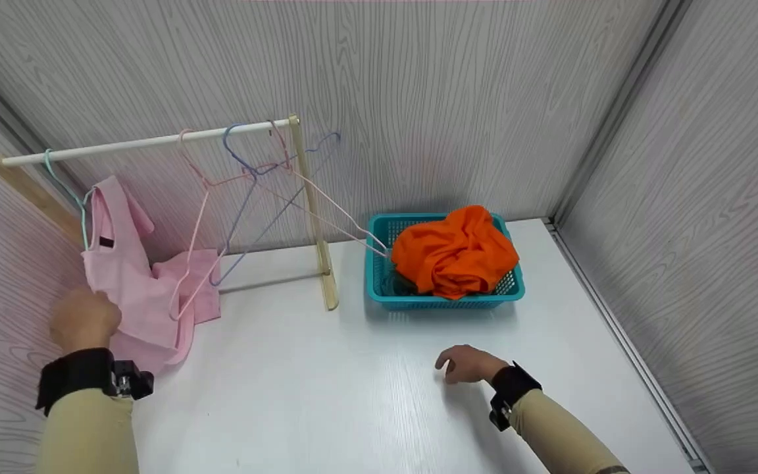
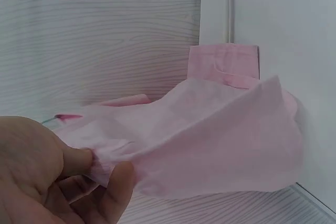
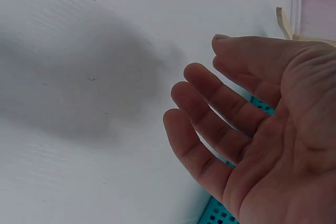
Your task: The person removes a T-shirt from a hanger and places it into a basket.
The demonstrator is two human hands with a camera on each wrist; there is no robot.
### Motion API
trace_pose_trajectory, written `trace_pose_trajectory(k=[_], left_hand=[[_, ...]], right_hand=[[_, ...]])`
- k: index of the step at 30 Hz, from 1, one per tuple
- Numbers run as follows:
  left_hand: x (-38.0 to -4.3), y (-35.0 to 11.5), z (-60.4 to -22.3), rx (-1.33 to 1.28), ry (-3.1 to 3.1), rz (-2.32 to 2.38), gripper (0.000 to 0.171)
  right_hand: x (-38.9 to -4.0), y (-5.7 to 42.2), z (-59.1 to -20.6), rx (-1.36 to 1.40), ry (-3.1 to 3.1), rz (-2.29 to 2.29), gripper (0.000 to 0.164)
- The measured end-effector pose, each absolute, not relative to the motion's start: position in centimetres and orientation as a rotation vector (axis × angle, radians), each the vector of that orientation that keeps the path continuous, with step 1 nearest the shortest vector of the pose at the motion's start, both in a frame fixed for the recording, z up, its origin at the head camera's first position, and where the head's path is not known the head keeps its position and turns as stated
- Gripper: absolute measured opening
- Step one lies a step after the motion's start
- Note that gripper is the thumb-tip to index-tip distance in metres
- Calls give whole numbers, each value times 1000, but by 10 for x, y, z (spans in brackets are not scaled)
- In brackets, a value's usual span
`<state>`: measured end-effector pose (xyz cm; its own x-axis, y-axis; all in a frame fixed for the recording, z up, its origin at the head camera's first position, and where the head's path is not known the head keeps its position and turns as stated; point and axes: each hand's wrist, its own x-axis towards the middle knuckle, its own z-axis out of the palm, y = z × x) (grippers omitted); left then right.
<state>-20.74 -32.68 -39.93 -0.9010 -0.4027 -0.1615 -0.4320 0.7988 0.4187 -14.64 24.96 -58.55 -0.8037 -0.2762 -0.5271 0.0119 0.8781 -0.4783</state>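
Note:
A pink garment (image 1: 130, 276) hangs at the left end of the rack from a mint-green hanger (image 1: 83, 220); its lower part lies on the white tabletop. My left hand (image 1: 86, 317) pinches the garment's edge, and in the left wrist view thumb and fingers close on the pink cloth (image 2: 210, 135). Above the tabletop my right hand (image 1: 470, 364) hovers with nothing in it, its fingers loosely bent. In the right wrist view the palm and fingers (image 3: 197, 153) show bare. Nearest to that hand is a teal basket (image 1: 445, 303) with bunched orange cloth (image 1: 458, 253) on top.
The rack has a white rail (image 1: 149, 143) and wooden posts (image 1: 313, 217). Pink hangers (image 1: 189, 263) and a blue hanger (image 1: 241, 217) hang along it. Grey wood-grain walls (image 1: 458, 99) enclose the back and sides. Dark cloth (image 1: 397, 284) shows under the orange one.

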Motion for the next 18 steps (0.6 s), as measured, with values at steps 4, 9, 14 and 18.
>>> trace_pose_trajectory(k=[4, 9, 14, 18], left_hand=[[-209, -324, -395, -675, 2934, 641, 44], [-209, -324, -389, -695, 2970, 629, 42], [-207, -327, -375, -679, 3050, 627, 44], [-206, -332, -363, -659, 3131, 616, 46]], right_hand=[[-146, 249, -587, -182, 2436, -636, 32], [-144, 248, -590, -186, 2434, -654, 30], [-141, 248, -590, -196, 2431, -662, 27], [-140, 248, -590, -200, 2434, -666, 27]])
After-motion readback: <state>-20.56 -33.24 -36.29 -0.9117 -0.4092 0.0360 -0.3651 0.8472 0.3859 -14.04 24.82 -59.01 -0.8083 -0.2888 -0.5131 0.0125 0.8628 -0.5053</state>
